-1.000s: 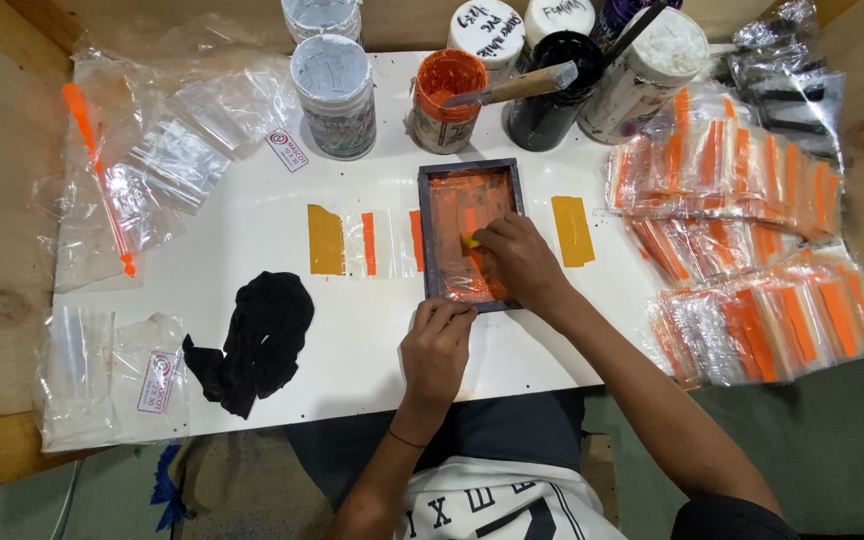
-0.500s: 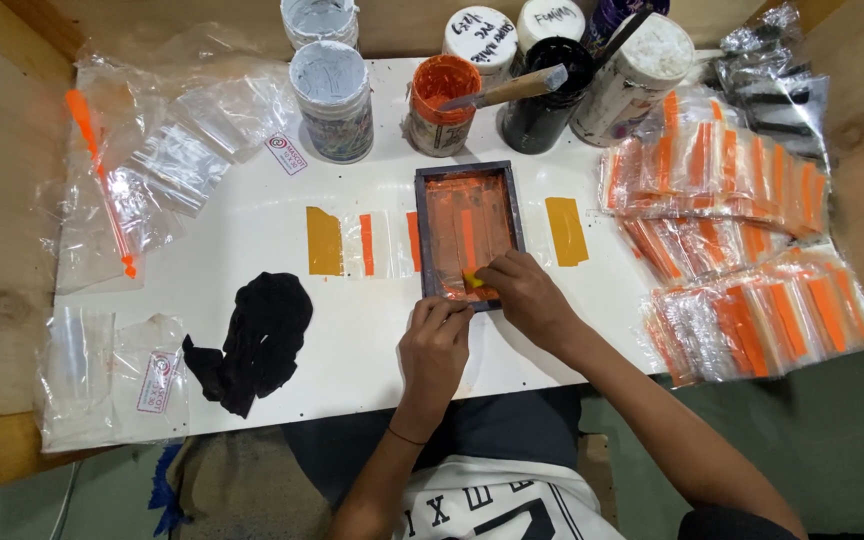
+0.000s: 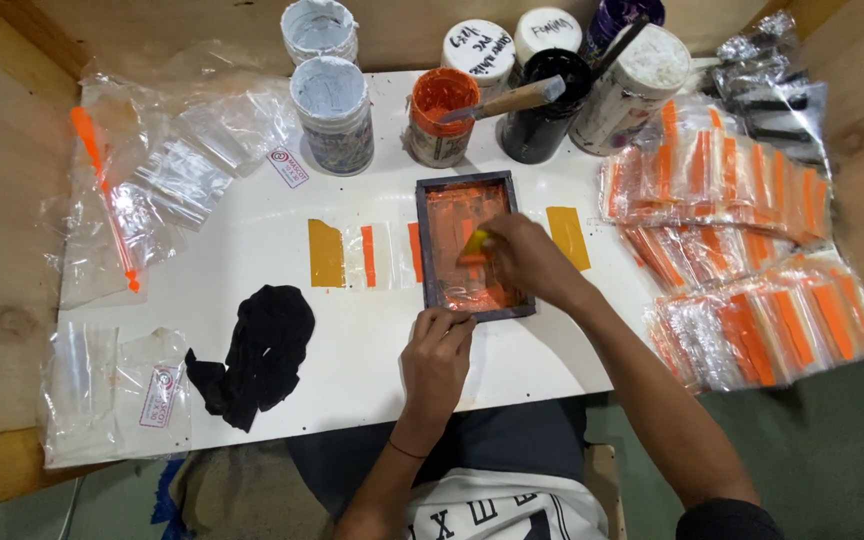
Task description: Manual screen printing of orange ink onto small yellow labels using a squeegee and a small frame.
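Now: dark frame (image 3: pixel 430 240) smeared orange, left hand (image 3: pixel 436 358) pressing its edge, right hand (image 3: pixel 522 257) gripping yellow scraper (image 3: pixel 476 243); orange-striped clear bags (image 3: pixel 752 260) piled right.

- Right hand (image 3: pixel 524 258), mid-frame: blurred; covers most of the small yellow tool (image 3: pixel 476 243) and part of the dark frame's (image 3: pixel 472 247) orange mesh.
- Purple jar (image 3: pixel 620 12), top edge: cut off.
- White tub (image 3: pixel 320 27), top: rim clipped.
- Person's torso, bottom edge: cut off.
- Labels on clear bags (image 3: pixel 157 400), lower left: too small to make out.
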